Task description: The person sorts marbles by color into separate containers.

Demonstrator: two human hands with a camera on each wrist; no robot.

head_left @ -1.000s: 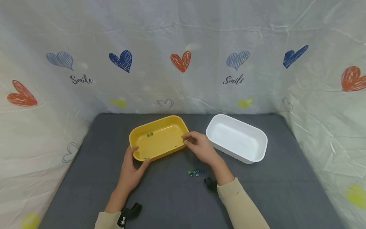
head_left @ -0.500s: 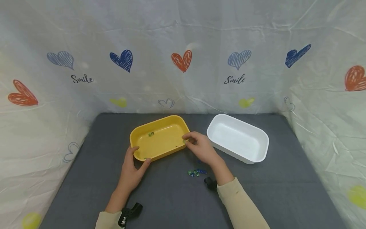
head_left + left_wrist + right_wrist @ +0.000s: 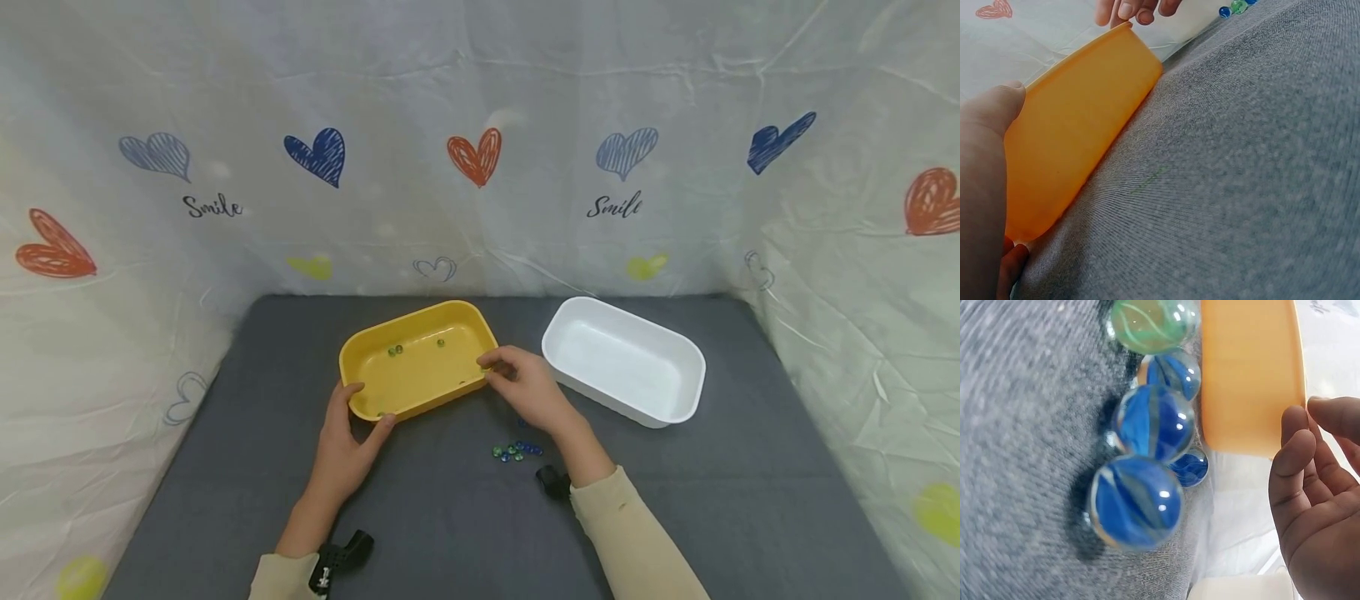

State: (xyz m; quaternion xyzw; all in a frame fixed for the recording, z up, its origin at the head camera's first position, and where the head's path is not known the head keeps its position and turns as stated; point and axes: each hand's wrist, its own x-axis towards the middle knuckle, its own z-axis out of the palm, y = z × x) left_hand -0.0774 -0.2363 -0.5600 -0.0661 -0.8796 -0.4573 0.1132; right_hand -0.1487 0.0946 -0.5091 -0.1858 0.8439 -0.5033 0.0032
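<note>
My left hand [image 3: 347, 454] grips the near left corner of a yellow tray [image 3: 420, 367], thumb against its near wall and fingers round its left end. Several green marbles [image 3: 395, 351] lie inside, one marble [image 3: 441, 342] apart from the others. My right hand [image 3: 528, 385] is at the tray's right end, its bent fingertips right at the rim. In the right wrist view the thumb and fingers come close together there; I cannot tell whether a marble is between them. Below this hand, blue marbles [image 3: 1137, 503] and green marbles [image 3: 1150, 324] lie loose on the cloth.
A white tray [image 3: 622, 362] stands on the right of the grey cloth-covered table [image 3: 465, 525], with no marbles in it. Behind the table hangs a pale curtain [image 3: 540, 100] printed with hearts and the word "Smile".
A green marble has come into view on the yellow tray's floor, towards its far right. Both hands have stayed almost where they were, and the loose marbles on the cloth have not moved.
</note>
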